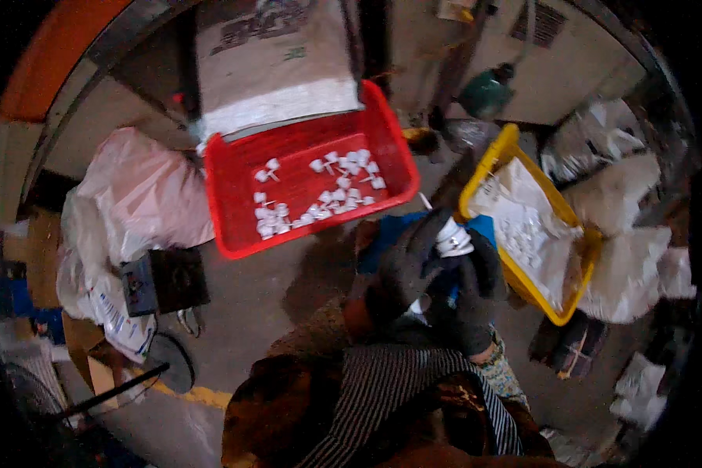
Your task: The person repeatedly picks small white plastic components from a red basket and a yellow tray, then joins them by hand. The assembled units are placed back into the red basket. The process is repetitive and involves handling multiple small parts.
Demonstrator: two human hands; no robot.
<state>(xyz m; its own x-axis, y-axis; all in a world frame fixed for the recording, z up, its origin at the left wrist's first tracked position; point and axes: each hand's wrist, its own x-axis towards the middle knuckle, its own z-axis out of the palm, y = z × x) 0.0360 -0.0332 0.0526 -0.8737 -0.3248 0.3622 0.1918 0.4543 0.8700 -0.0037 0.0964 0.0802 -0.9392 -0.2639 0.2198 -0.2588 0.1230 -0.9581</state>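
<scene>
Both my hands wear dark gloves and meet in front of me, between two crates. My left hand (404,265) and my right hand (480,285) are closed around small white plastic parts (453,239), which show between the fingers. A thin white stem sticks up above the left fingers. Another bit of white shows lower down, between the palms. How many parts are held is hidden by the gloves. Ahead to the left is a red crate (222,210) with many loose white stemmed parts (339,195) inside. To the right, a tilted yellow crate (534,295) holds a white sack with small white pieces.
Something blue (382,240) lies beneath my hands. A pale sack (281,70) hangs over the red crate's far edge. Pink and clear plastic bags (144,191), a dark box (166,282) and a round-based stand (171,363) are at left. White sacks (628,269) crowd the right.
</scene>
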